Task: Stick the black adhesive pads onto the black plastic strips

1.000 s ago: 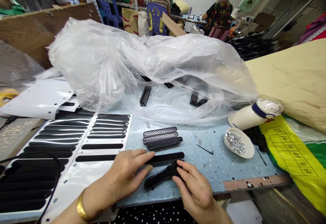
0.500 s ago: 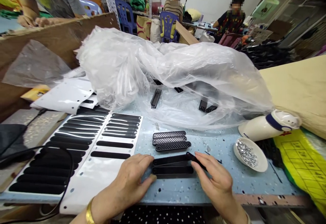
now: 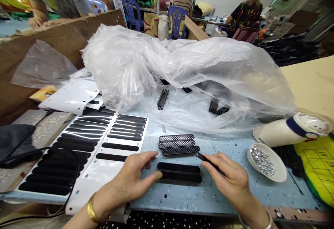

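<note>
On the table [image 3: 229, 201], near the front edge, two flat strips [image 3: 179, 172] side by side, one behind the other. Left hand [image 3: 135, 178] touching their left end, right hand [image 3: 226, 177] at their right end, with a thin tool [image 3: 206, 158] between the fingers. Just behind the strips, three perforated strips [image 3: 177, 144] in a close row. Left of these, a sheet with slots [image 3: 86, 149], more sheets [image 3: 70, 97] behind it. Behind everything, across the table, a big plastic bag [image 3: 188, 69], with some comb-like parts [image 3: 162, 99] under it. Right of the strips, a small bowl [image 3: 268, 178] with tiny pieces in it; behind the bowl, a device lying on its side [image 3: 289, 131].
</note>
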A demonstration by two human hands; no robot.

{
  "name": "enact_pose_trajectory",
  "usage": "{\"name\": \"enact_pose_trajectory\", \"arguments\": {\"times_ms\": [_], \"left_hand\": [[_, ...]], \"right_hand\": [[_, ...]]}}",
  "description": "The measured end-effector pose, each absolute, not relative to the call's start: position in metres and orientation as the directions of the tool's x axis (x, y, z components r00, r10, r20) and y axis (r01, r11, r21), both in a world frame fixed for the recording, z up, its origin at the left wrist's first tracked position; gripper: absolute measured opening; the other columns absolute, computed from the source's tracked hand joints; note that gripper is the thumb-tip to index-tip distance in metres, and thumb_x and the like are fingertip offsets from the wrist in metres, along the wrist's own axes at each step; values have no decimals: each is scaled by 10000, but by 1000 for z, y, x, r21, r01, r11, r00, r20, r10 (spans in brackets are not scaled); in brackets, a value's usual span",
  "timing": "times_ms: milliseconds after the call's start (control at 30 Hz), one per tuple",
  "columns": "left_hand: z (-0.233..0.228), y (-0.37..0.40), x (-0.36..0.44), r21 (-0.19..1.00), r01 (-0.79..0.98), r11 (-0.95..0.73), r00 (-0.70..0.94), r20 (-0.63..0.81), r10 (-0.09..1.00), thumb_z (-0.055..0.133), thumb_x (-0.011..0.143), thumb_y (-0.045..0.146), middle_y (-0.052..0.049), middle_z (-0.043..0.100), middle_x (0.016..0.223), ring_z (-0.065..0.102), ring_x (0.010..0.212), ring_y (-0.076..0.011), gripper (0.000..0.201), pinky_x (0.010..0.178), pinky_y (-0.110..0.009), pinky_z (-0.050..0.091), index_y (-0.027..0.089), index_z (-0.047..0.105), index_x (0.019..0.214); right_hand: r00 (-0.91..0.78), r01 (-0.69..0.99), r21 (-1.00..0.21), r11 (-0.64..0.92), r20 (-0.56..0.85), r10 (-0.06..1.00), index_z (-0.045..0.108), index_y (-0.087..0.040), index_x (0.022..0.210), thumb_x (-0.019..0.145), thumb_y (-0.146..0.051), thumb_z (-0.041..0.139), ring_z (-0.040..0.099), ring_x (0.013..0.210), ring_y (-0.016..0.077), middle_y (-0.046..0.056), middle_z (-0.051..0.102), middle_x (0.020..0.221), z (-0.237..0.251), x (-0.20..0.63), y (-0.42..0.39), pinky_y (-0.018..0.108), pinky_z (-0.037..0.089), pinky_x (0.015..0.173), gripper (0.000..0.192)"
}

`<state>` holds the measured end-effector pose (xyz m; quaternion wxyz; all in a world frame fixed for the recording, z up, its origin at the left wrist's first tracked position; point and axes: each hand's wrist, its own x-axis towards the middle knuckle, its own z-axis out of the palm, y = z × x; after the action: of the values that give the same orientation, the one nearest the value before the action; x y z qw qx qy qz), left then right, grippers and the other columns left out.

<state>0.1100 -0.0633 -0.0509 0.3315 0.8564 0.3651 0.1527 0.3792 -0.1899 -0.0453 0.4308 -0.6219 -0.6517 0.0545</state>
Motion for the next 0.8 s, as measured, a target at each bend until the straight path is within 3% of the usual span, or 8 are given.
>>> {"name": "enact_pose_trajectory", "arguments": {"times_ms": [67, 133, 400, 533, 667, 800], "left_hand": [[-46, -57, 118, 701, 522, -486, 675, 9, 738, 539, 861, 287, -39, 707, 749, 644, 637, -166, 262, 598, -280, 497, 145, 670, 1037], [-44, -51, 127, 706, 534, -465, 672, -21, 740, 466, 886, 259, -27, 695, 685, 620, 580, -150, 252, 531, -251, 444, 150, 686, 946], [-48, -50, 146, 710, 557, -431, 674, -82, 735, 511, 851, 282, -5, 643, 594, 569, 532, -140, 201, 527, -248, 416, 151, 659, 813], [-49, -48, 136, 746, 536, -395, 658, -76, 749, 486, 870, 283, -26, 694, 667, 610, 570, -154, 241, 538, -256, 434, 154, 689, 887], [-30, -46, 129, 849, 487, -207, 506, -81, 859, 563, 832, 335, -37, 703, 666, 621, 550, -160, 240, 540, -268, 470, 144, 703, 870], [-6, -49, 143, 959, 258, 121, 611, -259, 748, 667, 776, 366, -12, 683, 639, 604, 504, -134, 223, 508, -243, 470, 150, 691, 828]], "right_hand": [[128, 773, -592, 230, 500, 856, 709, -155, 1034, 861, -100, 667, 649, 682, 172, 62, 685, 797, -46, 386, -180, 293, 525, 606, 186], [117, 763, -604, 232, 482, 868, 715, -163, 1010, 869, -117, 663, 664, 739, 186, 70, 699, 835, -49, 390, -169, 308, 540, 657, 157], [71, 727, -652, 216, 384, 921, 723, -139, 950, 890, -140, 627, 647, 719, 185, 75, 675, 803, -61, 383, -161, 311, 537, 634, 113], [87, 732, -648, 212, 397, 913, 712, -153, 979, 895, -143, 627, 639, 717, 181, 66, 676, 806, -55, 386, -168, 311, 528, 636, 120], [145, 750, -625, 217, 476, 867, 711, -167, 991, 886, -143, 648, 610, 648, 164, 41, 662, 752, -33, 388, -168, 297, 492, 583, 125], [-31, 744, -595, 305, 425, 905, 718, -170, 991, 907, -199, 636, 584, 628, 156, 47, 654, 752, -8, 371, -157, 294, 466, 566, 121]]}}
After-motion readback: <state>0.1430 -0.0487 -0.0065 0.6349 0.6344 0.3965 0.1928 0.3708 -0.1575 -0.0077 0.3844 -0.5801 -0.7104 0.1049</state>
